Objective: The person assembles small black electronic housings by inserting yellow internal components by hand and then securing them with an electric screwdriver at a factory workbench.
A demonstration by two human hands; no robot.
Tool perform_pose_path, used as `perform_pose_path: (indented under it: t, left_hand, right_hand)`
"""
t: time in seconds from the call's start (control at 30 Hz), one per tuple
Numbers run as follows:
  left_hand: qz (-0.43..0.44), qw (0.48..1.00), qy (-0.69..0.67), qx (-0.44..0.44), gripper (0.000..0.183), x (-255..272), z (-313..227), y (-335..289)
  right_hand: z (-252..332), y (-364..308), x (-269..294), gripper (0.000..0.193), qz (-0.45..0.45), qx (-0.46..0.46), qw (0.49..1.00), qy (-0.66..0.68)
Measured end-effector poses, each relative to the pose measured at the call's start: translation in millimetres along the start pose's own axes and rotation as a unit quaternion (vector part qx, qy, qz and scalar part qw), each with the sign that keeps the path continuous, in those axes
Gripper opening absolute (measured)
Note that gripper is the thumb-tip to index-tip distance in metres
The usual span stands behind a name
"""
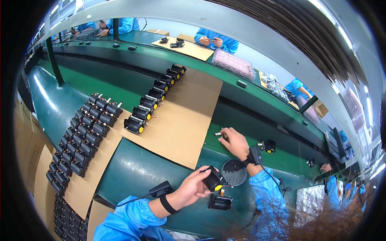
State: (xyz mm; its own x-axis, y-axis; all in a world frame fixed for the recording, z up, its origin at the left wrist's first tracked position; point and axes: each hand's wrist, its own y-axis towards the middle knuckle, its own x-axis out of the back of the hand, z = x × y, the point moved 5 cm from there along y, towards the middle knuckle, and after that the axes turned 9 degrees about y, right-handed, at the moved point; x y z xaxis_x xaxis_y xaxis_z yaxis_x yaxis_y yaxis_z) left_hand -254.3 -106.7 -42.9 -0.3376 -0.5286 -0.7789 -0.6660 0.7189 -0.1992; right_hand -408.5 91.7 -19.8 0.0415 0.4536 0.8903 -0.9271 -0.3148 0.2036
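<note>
the left hand grips a black plastic housing with a yellow disc, above the green tabletop, left of a grey dish (dark bits inside). the right hand curls its fingers narrowly at a small white-ended part; i cannot tell whether they hold it.
</note>
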Motion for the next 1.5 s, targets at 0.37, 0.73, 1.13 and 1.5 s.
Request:
perform_pose_path:
  t: [0.37,0.73,1.13,1.5]
  left_hand:
    - [-0.038,0.998,-0.027,-0.034,0.024,-0.8,-4.2,13.4]
    - [0.003,0.993,0.067,-0.098,0.050,-4.8,-1.6,25.0]
    - [0.025,0.987,0.080,-0.140,0.056,-8.2,1.3,19.7]
    - [0.046,0.963,0.177,-0.197,0.067,-12.1,13.0,20.1]
  right_hand:
    - [-27.4,-24.6,45.0,0.027,-0.008,-0.126,0.971,0.201]
    - [-16.4,-58.3,49.7,0.032,-0.100,-0.121,0.893,0.421]
    - [103.3,-173.8,30.6,0.039,-0.212,-0.179,0.761,0.587]
    - [100.6,-180.5,9.5,0.035,-0.224,-0.161,0.770,0.575]
